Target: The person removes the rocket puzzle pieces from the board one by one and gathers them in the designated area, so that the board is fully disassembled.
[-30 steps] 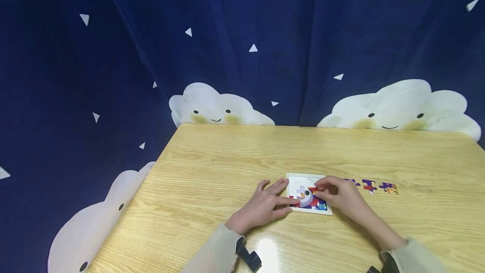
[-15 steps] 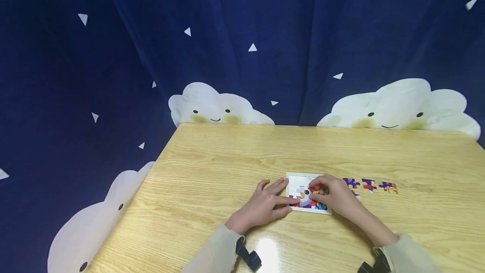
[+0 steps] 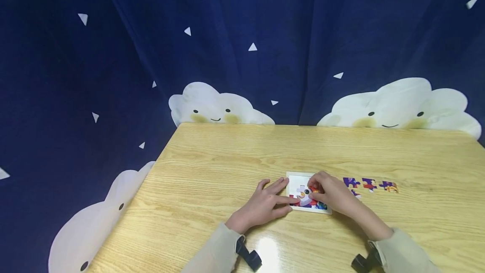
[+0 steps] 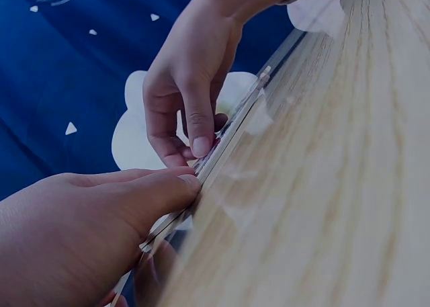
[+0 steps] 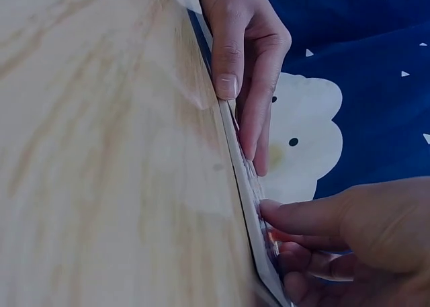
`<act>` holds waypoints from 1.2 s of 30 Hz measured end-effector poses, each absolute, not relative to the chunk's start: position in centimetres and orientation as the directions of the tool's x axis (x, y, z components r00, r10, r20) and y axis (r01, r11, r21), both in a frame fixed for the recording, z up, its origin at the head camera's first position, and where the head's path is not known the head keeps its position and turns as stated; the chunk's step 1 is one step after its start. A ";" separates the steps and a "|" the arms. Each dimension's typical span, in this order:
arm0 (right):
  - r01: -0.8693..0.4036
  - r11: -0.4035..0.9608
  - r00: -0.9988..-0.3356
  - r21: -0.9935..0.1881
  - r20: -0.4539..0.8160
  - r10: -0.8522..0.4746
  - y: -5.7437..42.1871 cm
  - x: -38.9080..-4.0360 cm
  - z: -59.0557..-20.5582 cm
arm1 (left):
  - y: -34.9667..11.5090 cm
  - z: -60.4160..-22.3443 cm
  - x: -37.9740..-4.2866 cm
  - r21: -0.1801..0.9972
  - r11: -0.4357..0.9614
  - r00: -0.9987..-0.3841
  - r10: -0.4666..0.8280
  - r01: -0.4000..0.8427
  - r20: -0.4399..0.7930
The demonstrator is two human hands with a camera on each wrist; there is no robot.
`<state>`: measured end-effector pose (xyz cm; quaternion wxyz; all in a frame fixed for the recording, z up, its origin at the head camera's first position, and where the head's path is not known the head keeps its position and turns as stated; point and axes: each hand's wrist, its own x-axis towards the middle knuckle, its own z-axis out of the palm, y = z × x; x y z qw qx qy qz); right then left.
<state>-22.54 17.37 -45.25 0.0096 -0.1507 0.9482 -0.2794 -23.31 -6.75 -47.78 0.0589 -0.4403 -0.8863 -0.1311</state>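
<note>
A small jigsaw tray (image 3: 299,173) with a white rim lies on the table. Its lower part shows a picture of a round pale face with a dark eye (image 3: 307,191); the upper part is bare white. My left hand (image 3: 265,203) rests on the tray's left side, fingers extended over rim and picture. My right hand (image 3: 333,193) pinches a reddish puzzle piece (image 3: 314,189) between thumb and fingers, at the picture's right side; the fingers cover most of it. In the right wrist view, the right hand's thumb and fingertips (image 5: 272,209) are down at the tray's edge.
Several loose puzzle pieces (image 3: 368,184), purple, red and orange, lie right of the tray. The wooden table (image 3: 227,155) reaches back to a dark blue curtain (image 3: 242,20) with white clouds and triangles. A black strap camera (image 3: 251,260) sits on the left wrist.
The right hand has moved a little left over the tray, its fingers closer to the eye in the picture. More of the loose pieces now show. The left hand has stayed still.
</note>
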 end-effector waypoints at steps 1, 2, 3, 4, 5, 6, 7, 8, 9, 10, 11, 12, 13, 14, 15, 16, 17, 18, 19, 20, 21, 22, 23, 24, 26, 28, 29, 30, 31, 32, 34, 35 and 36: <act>-0.280 0.798 -0.954 -0.534 0.065 -0.291 17.4 -22.5 -45.2 | -6.7 -47.8 -23.3 0.181 0.578 -0.606 0.765 0.796 0.219; -0.281 0.797 -0.954 -0.535 0.066 -0.292 17.4 -22.5 -45.2 | -6.7 -47.8 -23.3 0.180 0.578 -0.606 0.765 0.796 0.219; -0.282 0.795 -0.954 -0.536 0.068 -0.292 17.4 -22.5 -45.2 | -6.7 -47.8 -23.3 0.179 0.579 -0.606 0.765 0.795 0.218; -0.284 0.794 -0.953 -0.537 0.071 -0.293 17.4 -22.5 -45.2 | -6.7 -47.8 -23.3 0.178 0.579 -0.606 0.765 0.795 0.218; -0.286 0.795 -0.954 -0.535 0.075 -0.292 17.4 -22.5 -45.3 | -6.7 -47.8 -23.3 0.176 0.579 -0.605 0.765 0.796 0.220; -0.288 0.796 -0.953 -0.532 0.081 -0.292 17.4 -22.5 -45.3 | -6.7 -47.8 -23.3 0.174 0.579 -0.605 0.765 0.796 0.220; -0.293 0.797 -0.952 -0.529 0.087 -0.292 17.4 -22.4 -45.4 | -6.7 -47.8 -23.3 0.177 0.578 -0.605 0.766 0.796 0.219; -0.298 0.797 -0.951 -0.526 0.095 -0.294 17.4 -22.4 -45.4 | -6.7 -47.8 -23.3 0.177 0.577 -0.603 0.767 0.798 0.219; -0.306 0.796 -0.949 -0.522 0.104 -0.296 17.4 -22.4 -45.5 | -6.8 -47.8 -23.3 0.177 0.576 -0.603 0.767 0.798 0.219; -0.313 0.796 -0.948 -0.519 0.114 -0.299 17.5 -22.4 -45.5 | -6.7 -47.8 -23.2 0.179 0.575 -0.602 0.768 0.798 0.219; -0.320 0.795 -0.946 -0.515 0.125 -0.300 17.5 -22.3 -45.6 | -6.7 -47.8 -23.2 0.182 0.574 -0.602 0.768 0.798 0.218; -0.330 0.793 -0.943 -0.511 0.138 -0.303 17.5 -22.3 -45.7 | -6.7 -47.9 -23.2 0.187 0.573 -0.602 0.769 0.798 0.215; -0.337 0.792 -0.941 -0.508 0.150 -0.304 17.5 -22.2 -45.8 | -6.7 -47.9 -23.2 0.190 0.571 -0.601 0.770 0.799 0.213; -0.345 0.791 -0.938 -0.505 0.161 -0.306 17.5 -22.2 -45.8 | -6.7 -47.9 -23.2 0.186 0.570 -0.599 0.771 0.800 0.214; -0.352 0.790 -0.936 -0.502 0.171 -0.308 17.5 -22.2 -45.9 | -6.7 -47.8 -23.2 0.185 0.570 -0.599 0.772 0.801 0.213; -0.356 0.789 -0.934 -0.501 0.179 -0.308 17.5 -22.1 -45.9 | -6.7 -47.8 -23.2 0.182 0.569 -0.597 0.774 0.802 0.212; -0.361 0.787 -0.932 -0.500 0.187 -0.309 17.5 -22.1 -46.0 | -6.7 -47.8 -23.2 0.175 0.569 -0.595 0.776 0.804 0.211; -0.366 0.785 -0.930 -0.499 0.194 -0.311 17.5 -22.1 -46.0 | -6.7 -47.9 -23.2 0.163 0.568 -0.591 0.778 0.806 0.211; -0.370 0.783 -0.929 -0.500 0.198 -0.312 17.5 -22.1 -46.0 | -6.7 -47.8 -23.2 0.157 0.568 -0.589 0.780 0.808 0.211; -0.375 0.781 -0.927 -0.499 0.203 -0.315 17.5 -22.1 -46.0 | -6.7 -47.8 -23.2 0.152 0.568 -0.588 0.781 0.809 0.209; -0.379 0.779 -0.926 -0.500 0.207 -0.317 17.5 -22.1 -46.0 | -6.7 -47.8 -23.2 0.148 0.568 -0.587 0.782 0.809 0.208; -0.381 0.777 -0.925 -0.501 0.210 -0.318 17.5 -22.1 -46.0 | -6.7 -47.8 -23.2 0.140 0.569 -0.586 0.784 0.810 0.207; -0.383 0.775 -0.924 -0.502 0.212 -0.320 17.5 -22.1 -46.0 | -6.7 -47.7 -23.2 0.134 0.569 -0.584 0.785 0.812 0.206; -0.385 0.773 -0.923 -0.504 0.211 -0.321 17.5 -22.1 -46.0 | -6.7 -47.7 -23.1 0.127 0.569 -0.582 0.787 0.813 0.205; -0.387 0.770 -0.922 -0.507 0.211 -0.325 17.5 -22.1 -46.1 | -6.7 -47.6 -23.1 0.112 0.568 -0.579 0.790 0.815 0.201; -0.392 0.766 -0.920 -0.510 0.215 -0.328 17.6 -22.1 -46.2 | -6.7 -47.7 -23.1 0.070 0.568 -0.570 0.798 0.820 0.198; -0.394 0.764 -0.919 -0.511 0.216 -0.330 17.6 -22.1 -46.2 | -6.6 -47.7 -23.0 0.049 0.569 -0.566 0.801 0.821 0.196; -0.397 0.763 -0.918 -0.510 0.219 -0.331 17.6 -22.1 -46.2 | -6.6 -47.7 -23.0 0.028 0.569 -0.562 0.804 0.822 0.195; -0.400 0.763 -0.917 -0.509 0.223 -0.332 17.6 -22.1 -46.3 | -6.5 -47.7 -22.9 0.008 0.567 -0.558 0.807 0.824 0.193; -0.402 0.762 -0.916 -0.508 0.227 -0.332 17.6 -22.1 -46.3 | -6.4 -47.7 -22.9 -0.013 0.566 -0.553 0.810 0.825 0.195; -0.405 0.761 -0.914 -0.507 0.233 -0.331 17.6 -22.1 -46.4 | -6.4 -47.8 -22.8 -0.035 0.563 -0.547 0.814 0.826 0.196; -0.406 0.760 -0.914 -0.508 0.235 -0.331 17.6 -22.0 -46.4 | -6.4 -47.7 -22.8 -0.036 0.562 -0.545 0.814 0.827 0.199; -0.408 0.758 -0.913 -0.509 0.239 -0.331 17.6 -22.0 -46.4 | -6.4 -47.7 -22.8 -0.037 0.559 -0.542 0.816 0.828 0.200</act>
